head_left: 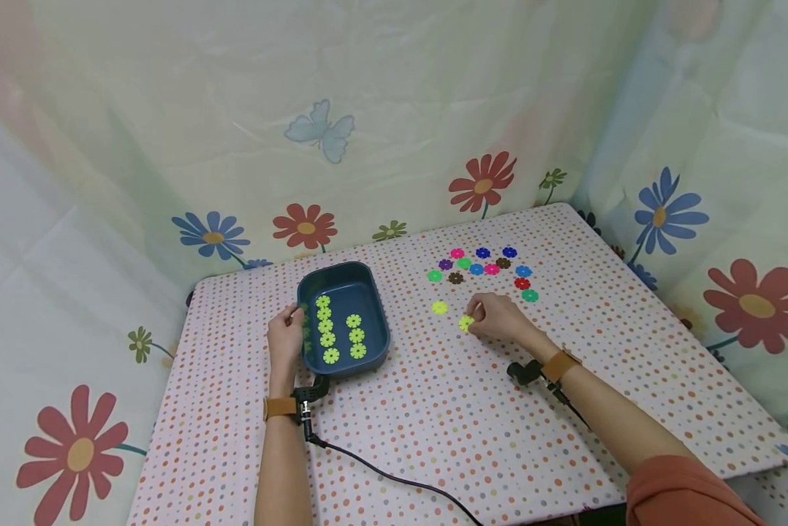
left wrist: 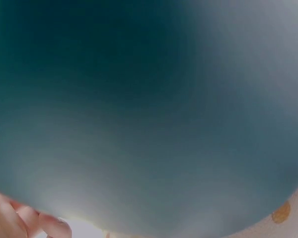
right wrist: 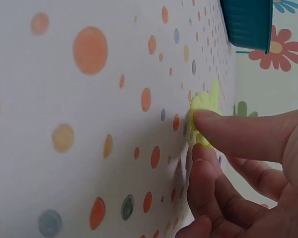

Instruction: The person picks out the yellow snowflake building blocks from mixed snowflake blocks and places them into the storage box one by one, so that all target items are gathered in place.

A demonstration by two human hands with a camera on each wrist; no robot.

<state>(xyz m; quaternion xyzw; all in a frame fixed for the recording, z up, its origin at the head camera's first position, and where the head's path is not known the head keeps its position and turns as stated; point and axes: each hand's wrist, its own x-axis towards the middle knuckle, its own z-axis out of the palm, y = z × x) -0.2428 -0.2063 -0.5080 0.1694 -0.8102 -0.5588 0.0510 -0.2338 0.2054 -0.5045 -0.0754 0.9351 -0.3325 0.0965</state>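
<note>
My left hand [head_left: 285, 337] grips the left wall of a dark blue rectangular tray [head_left: 349, 292] with rounded corners. In the tray lie yellow snowflake discs [head_left: 325, 326] in two columns, several on the left and three on the right. The tray's blurred side [left wrist: 139, 148] fills most of the left wrist view, with fingertips at the lower left corner. To the right of the tray, my right hand [head_left: 499, 318] pinches a yellow snowflake disc [right wrist: 203, 101] between thumb and fingers, close over the tablecloth. Another yellow snowflake disc [head_left: 439, 307] lies flat just left of that hand.
Beyond the right hand, several snowflake discs in pink, green, brown, red and blue [head_left: 482, 253] are scattered on the dotted tablecloth [head_left: 407, 409]. A black cable [head_left: 394, 478] runs from the left wrist camera across the front. Flowered curtains [head_left: 394, 168] border the table behind and beside it.
</note>
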